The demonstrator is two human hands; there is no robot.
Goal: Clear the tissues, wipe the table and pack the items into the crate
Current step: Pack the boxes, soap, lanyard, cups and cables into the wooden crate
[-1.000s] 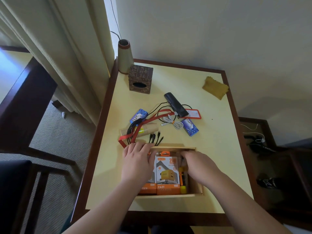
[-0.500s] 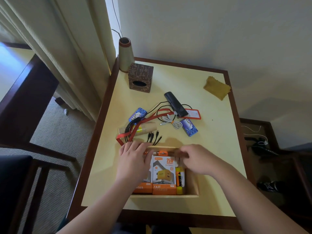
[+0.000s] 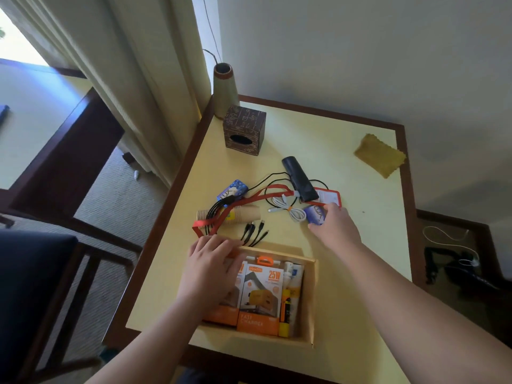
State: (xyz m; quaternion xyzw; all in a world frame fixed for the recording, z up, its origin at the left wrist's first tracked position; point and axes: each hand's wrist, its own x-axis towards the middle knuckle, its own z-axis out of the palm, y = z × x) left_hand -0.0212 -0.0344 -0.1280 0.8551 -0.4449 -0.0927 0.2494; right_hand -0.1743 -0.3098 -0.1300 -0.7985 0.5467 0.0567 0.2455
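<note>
One head-worn wide-angle view looks steeply down and forward over the bench (image 3: pixel 357 167) from close above its near edge, wall at 12 o'clock, curtain (image 3: pixel 133 87) at 10 o'clock.

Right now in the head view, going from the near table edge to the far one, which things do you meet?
Wooden crate with the orange charger boxes → paper cups lying on their side → black remote → brown tissue box → tall vase at the far corner.
</note>
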